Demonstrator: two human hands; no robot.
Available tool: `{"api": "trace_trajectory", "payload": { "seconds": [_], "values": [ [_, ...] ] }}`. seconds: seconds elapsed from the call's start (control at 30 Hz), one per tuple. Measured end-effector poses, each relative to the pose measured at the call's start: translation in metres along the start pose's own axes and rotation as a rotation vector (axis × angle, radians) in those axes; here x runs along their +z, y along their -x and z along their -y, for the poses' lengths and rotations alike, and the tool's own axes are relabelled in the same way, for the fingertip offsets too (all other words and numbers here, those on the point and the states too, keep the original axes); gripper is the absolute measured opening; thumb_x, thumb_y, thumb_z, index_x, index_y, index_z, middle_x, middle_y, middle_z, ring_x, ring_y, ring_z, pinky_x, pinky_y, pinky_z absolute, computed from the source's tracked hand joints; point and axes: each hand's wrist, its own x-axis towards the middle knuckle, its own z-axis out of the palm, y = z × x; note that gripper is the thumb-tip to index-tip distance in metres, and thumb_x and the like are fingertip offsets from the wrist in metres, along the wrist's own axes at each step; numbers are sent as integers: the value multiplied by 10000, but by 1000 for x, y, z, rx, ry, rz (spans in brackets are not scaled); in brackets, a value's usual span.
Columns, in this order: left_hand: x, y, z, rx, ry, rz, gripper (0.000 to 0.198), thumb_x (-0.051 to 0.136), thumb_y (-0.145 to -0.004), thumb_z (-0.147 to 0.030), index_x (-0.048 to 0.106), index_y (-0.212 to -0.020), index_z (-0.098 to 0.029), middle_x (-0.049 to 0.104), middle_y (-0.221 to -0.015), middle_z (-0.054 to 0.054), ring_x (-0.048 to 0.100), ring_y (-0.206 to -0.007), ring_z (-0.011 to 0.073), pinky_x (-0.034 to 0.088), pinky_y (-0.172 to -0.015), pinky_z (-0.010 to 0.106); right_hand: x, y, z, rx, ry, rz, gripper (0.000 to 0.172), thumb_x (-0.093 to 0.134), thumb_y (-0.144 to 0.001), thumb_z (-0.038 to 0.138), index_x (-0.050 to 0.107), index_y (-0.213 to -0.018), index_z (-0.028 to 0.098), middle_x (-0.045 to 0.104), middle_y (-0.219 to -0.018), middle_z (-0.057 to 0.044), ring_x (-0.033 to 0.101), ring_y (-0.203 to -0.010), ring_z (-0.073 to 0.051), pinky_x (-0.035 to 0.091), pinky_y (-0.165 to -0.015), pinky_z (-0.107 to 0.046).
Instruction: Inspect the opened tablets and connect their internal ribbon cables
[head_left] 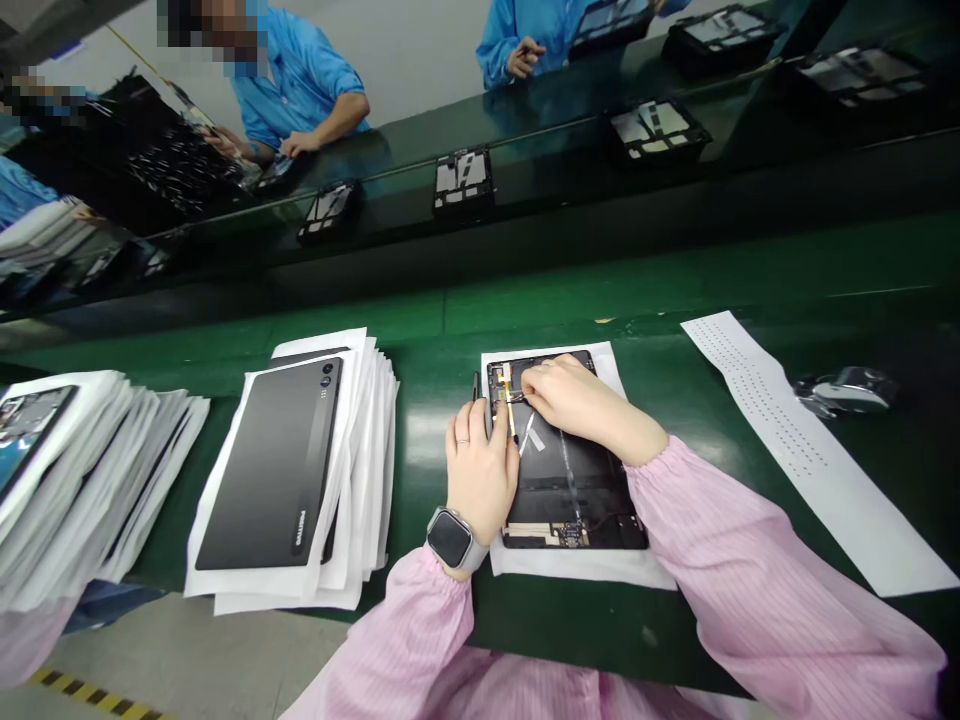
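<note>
The left hand (480,472), a watch (451,538) on its wrist, is curled around a thin dark tool (475,388), hiding most of it. The right hand (566,400) bends over a yellow strip (510,420); whether it pinches the strip is hard to tell. The strip lies on an opened tablet (566,525), partly hidden by both hands, on a white sheet (559,568). Left of that, a gray tablet (266,470) rests on stacked paper (379,470). Across the green bench (442,320), a person in blue (300,85) is cut off by the frame.
</note>
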Motion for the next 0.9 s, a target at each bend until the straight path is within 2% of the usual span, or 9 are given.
{"api": "trace_trajectory", "payload": {
  "seconds": [0.37, 0.57, 0.77, 0.9],
  "values": [
    [2, 0, 2, 0, 33, 18, 464, 469, -979, -182, 516, -1438, -133, 506, -1418, 185, 419, -1362, 342, 419, -1115, 529, 1, 2, -11, -6, -53, 1, 215, 606, -949, 49, 607, -769, 167, 687, -797, -26, 628, -786, -234, 353, -817, -359],
    [2, 0, 1, -4, 26, 29, 481, 454, -983, -180, 498, -1462, -167, 465, -1471, 182, 386, -1398, 349, 393, -1136, 540, 4, 0, -16, -24, -118, -6, 190, 623, -880, -8, 601, -854, 178, 693, -879, -3, 630, -823, -216, 350, -811, -339],
    [3, 0, 1, -11, 63, 49, 501, 449, -974, -168, 485, -1472, -201, 438, -1493, 164, 366, -1420, 339, 383, -1148, 545, 3, 0, -17, -30, -162, -14, 204, 622, -874, -14, 597, -821, 182, 686, -858, 4, 633, -808, -212, 354, -806, -337],
    [0, -1, 4, -21, 102, 76, 508, 438, -977, -165, 483, -1482, -198, 401, -1516, 172, 328, -1453, 346, 356, -1170, 543, 3, -1, -15, -33, -186, -29, 205, 606, -873, -31, 618, -903, 171, 695, -869, -1, 648, -810, -207, 370, -804, -334]
  ]
}}
